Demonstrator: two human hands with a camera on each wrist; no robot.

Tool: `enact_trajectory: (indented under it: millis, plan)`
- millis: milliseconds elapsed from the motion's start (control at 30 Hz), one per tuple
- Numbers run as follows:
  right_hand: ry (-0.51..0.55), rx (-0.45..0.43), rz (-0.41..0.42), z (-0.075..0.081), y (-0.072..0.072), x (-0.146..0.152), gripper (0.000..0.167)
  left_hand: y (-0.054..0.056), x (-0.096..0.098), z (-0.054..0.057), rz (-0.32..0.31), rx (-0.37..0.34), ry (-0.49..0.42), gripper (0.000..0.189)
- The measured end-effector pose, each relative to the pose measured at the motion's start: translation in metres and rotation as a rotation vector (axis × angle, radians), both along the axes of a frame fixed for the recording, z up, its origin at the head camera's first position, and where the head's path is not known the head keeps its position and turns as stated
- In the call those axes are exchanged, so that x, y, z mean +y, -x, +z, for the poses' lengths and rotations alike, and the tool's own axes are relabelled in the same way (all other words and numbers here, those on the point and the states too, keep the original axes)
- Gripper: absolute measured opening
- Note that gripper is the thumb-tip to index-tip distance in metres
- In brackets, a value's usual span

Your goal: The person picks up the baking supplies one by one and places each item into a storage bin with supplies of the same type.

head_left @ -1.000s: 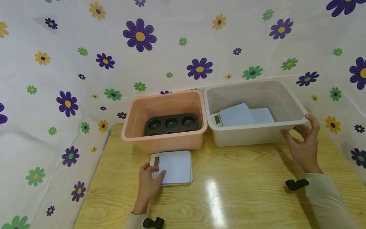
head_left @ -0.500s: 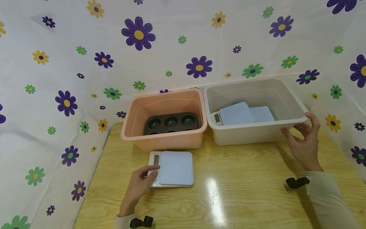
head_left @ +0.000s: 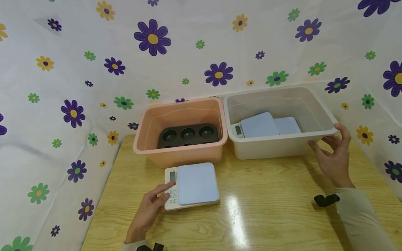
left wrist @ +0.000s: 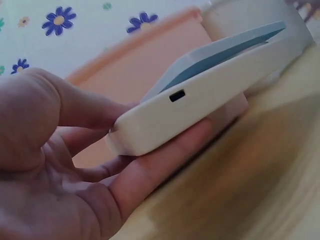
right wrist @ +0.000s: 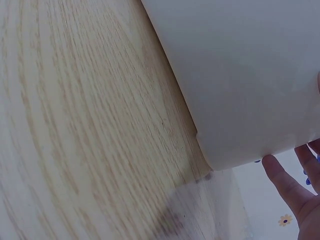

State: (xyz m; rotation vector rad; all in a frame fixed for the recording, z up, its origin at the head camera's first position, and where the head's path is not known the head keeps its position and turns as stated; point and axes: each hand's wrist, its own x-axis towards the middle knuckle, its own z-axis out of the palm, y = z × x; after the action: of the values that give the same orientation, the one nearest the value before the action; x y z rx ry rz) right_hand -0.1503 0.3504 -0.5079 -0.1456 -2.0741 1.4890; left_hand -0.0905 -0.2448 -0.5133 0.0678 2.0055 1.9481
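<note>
A white kitchen scale with a pale blue platform, small display and buttons is in front of the pink bin. My left hand grips its left end, thumb on top near the buttons. In the left wrist view, fingers lie under the scale, which is tilted and raised above the wood, its side slot facing the camera. My right hand holds the right front corner of the white bin at the rim. Two similar scales lie inside that bin, one overlapping the other.
Left of the white bin stands the pink bin, holding a dark muffin tin. Both bins stand side by side on a wooden table, against a wall covering printed with flowers.
My left hand has shifted left along the scale and now grips its end. The scale has tilted and lifted toward the camera. My right hand stays at the white bin's corner.
</note>
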Motion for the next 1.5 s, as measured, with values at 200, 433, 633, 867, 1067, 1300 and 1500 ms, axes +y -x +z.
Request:
enact_trajectory:
  millis: [200, 433, 633, 867, 1067, 1300, 1500]
  plan:
    - [0.003, -0.002, 0.002, -0.001, 0.000, 0.001, 0.087, 0.000, -0.001, 0.012, -0.068, 0.082, -0.138, 0.047]
    - [0.021, 0.001, 0.009, -0.001, 0.000, 0.000, 0.087, 0.003, 0.000, 0.028, -0.114, 0.102, -0.250, 0.047]
    - [0.019, -0.003, 0.000, -0.002, 0.000, 0.001, 0.087, 0.005, 0.007, 0.048, -0.182, 0.150, -0.271, 0.049]
    - [0.014, -0.002, 0.008, -0.003, 0.001, 0.002, 0.086, 0.014, 0.030, 0.085, -0.189, 0.198, -0.263, 0.051]
    - [0.009, 0.008, 0.009, -0.003, 0.000, 0.003, 0.086, 0.022, 0.059, 0.114, -0.049, 0.155, -0.220, 0.049]
    - [0.023, 0.033, 0.029, -0.003, 0.003, 0.004, 0.085, 0.044, 0.076, 0.131, -0.008, 0.194, -0.271, 0.049]
    - [-0.002, 0.044, 0.046, -0.005, 0.002, 0.005, 0.086, 0.066, 0.084, 0.144, -0.015, 0.119, -0.269, 0.054]
